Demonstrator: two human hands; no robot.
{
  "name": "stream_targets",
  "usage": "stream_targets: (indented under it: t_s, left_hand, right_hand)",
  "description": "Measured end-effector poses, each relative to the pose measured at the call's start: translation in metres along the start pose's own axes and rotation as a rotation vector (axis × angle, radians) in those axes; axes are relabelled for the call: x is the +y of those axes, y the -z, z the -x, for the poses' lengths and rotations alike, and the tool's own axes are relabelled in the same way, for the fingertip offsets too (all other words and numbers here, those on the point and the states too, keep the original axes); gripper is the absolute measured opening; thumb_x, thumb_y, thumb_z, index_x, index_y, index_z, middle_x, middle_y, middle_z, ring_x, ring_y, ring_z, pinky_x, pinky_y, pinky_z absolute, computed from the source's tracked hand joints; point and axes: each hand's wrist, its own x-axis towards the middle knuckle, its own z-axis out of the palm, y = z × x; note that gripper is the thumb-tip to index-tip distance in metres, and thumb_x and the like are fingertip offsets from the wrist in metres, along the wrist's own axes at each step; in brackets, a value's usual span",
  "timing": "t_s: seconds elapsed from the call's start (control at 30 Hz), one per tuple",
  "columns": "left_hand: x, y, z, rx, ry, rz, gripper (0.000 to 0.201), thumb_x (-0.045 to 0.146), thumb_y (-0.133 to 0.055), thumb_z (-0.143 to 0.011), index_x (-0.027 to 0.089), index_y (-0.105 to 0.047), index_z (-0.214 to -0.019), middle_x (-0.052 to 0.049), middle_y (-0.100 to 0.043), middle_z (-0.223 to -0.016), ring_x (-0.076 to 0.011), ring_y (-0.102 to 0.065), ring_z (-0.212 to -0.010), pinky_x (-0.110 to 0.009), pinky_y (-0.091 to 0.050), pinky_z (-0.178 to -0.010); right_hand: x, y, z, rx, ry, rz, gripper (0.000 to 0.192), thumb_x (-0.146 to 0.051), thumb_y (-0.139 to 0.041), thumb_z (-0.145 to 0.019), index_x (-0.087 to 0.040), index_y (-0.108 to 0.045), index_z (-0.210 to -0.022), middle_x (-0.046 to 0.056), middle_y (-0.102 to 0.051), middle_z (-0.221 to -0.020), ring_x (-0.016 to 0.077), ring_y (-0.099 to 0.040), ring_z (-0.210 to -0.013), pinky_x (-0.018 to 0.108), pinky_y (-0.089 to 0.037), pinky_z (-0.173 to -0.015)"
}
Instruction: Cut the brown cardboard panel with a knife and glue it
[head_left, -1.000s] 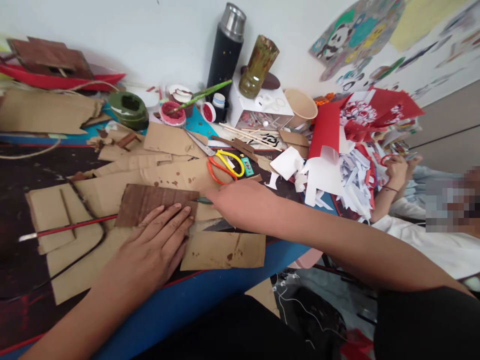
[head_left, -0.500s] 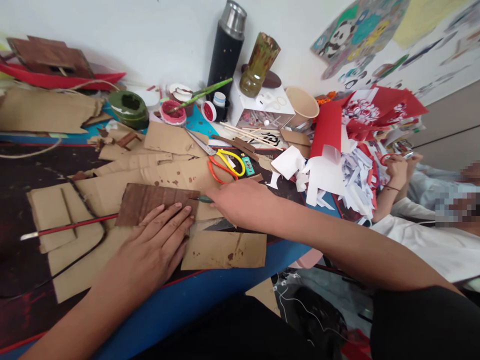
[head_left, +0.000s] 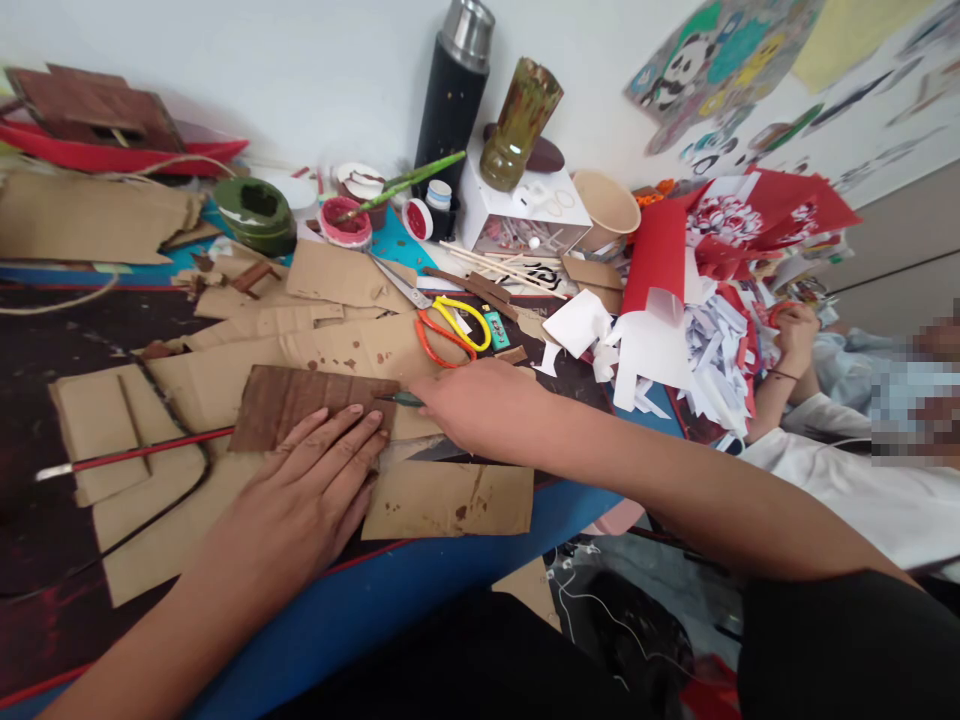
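Observation:
My left hand [head_left: 315,480] lies flat with fingers spread, pressing on the lower right of a brown-painted cardboard piece [head_left: 300,395]. My right hand [head_left: 480,405] is closed around a slim dark green tool [head_left: 405,398] with a thin pointed tip. That tip touches or hovers at the right edge of the brown piece; which one I cannot tell. Underneath are larger sheets of plain cardboard [head_left: 180,390]. A paintbrush [head_left: 135,454] with a red handle pokes out left of the brown piece. Scissors [head_left: 452,330] with yellow and orange handles rest just beyond my right hand.
A stained cardboard strip [head_left: 450,500] lies at the table's front edge. Farther back stand a model boat [head_left: 112,125], a green pot [head_left: 255,215], pink paint [head_left: 345,222], a thermos [head_left: 454,90] and a white box [head_left: 517,205]. Paper scraps [head_left: 712,345] and a co-worker's hand [head_left: 795,335] are at right.
My hands, the brown piece and the green tool stay nearly in place. The view has shifted very slightly. At right, the co-worker's hands have moved a little.

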Motion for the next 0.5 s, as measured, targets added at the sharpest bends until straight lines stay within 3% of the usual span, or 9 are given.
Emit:
stream_targets:
  t_s: [0.23, 0.5]
  left_hand:
    - [0.002, -0.002, 0.001, 0.014, 0.016, -0.006, 0.049, 0.023, -0.050, -0.113, 0.009, -0.064, -0.158, -0.021, -0.070, -0.162, -0.0382, -0.061, -0.157, -0.061, -0.044, -0.134]
    - [-0.003, -0.002, 0.002, -0.002, -0.018, -0.019, 0.056, 0.024, -0.052, -0.112, 0.009, -0.058, -0.165, -0.021, -0.068, -0.164, -0.0379, -0.059, -0.158, -0.061, -0.044, -0.135]
  right_hand:
    - [0.000, -0.003, -0.004, -0.010, 0.026, -0.003, 0.022, -0.020, -0.057, -0.114, -0.016, -0.070, -0.131, 0.013, -0.086, -0.103, 0.0270, -0.079, -0.090, 0.034, -0.040, -0.063]
    - [-0.017, 0.011, -0.004, -0.068, 0.014, 0.047, 0.023, -0.004, -0.061, -0.104, -0.010, -0.070, -0.125, 0.015, -0.085, -0.100, 0.0267, -0.081, -0.088, 0.034, -0.048, -0.068]
